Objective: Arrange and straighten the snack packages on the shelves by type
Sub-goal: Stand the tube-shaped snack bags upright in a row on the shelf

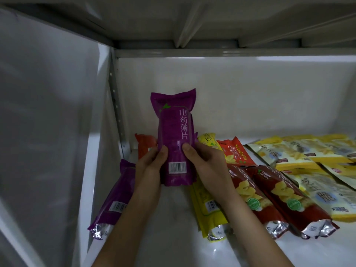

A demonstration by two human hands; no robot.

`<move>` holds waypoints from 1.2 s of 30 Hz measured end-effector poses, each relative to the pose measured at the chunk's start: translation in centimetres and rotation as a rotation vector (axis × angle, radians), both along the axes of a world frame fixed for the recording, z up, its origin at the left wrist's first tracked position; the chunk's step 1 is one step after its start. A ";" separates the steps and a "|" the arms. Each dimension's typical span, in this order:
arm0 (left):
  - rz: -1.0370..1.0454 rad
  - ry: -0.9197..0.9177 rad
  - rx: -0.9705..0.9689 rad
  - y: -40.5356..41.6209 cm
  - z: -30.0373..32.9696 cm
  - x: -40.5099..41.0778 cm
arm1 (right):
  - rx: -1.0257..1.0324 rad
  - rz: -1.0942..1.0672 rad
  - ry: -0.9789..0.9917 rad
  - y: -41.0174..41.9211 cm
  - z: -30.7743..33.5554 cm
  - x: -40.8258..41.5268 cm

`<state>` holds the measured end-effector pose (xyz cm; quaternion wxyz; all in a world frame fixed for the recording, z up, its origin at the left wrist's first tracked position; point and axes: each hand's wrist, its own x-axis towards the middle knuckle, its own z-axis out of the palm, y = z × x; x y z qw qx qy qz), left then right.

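A long purple snack package [174,132] is held upright above the white shelf [173,237], its barcode facing me. My left hand [152,162] grips its lower left edge and my right hand [204,160] grips its lower right edge, both thumbs on the front. A second purple package [115,197] lies flat at the shelf's left side. A yellow package [208,207] lies under my right wrist. Two dark red packages [269,199] lie side by side to the right. An orange-red package [144,145] is partly hidden behind the held one.
Another red-orange package [237,151] and a small yellow one [209,140] lie further back. Several pale yellow flat bags [308,160] are piled at the right. The shelf's grey side panel [48,132] stands at the left, and the shelf above [192,26] is overhead.
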<state>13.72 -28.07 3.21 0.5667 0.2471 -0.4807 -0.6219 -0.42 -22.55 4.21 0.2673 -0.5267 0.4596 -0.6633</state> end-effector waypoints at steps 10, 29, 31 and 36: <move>-0.070 0.065 0.059 0.3 0.5 0.4 | 0.017 0.016 0.105 0.3 -0.2 0.5; -0.106 0.017 0.062 0.5 0.5 0.6 | -0.063 -0.052 0.065 0.0 -0.2 -0.1; -0.115 0.029 0.073 0.7 0.5 0.4 | -0.081 -0.096 0.091 -0.2 -0.2 -0.3; -0.080 0.043 0.101 0.6 0.8 0.5 | -0.060 -0.085 0.160 0.0 -0.2 0.0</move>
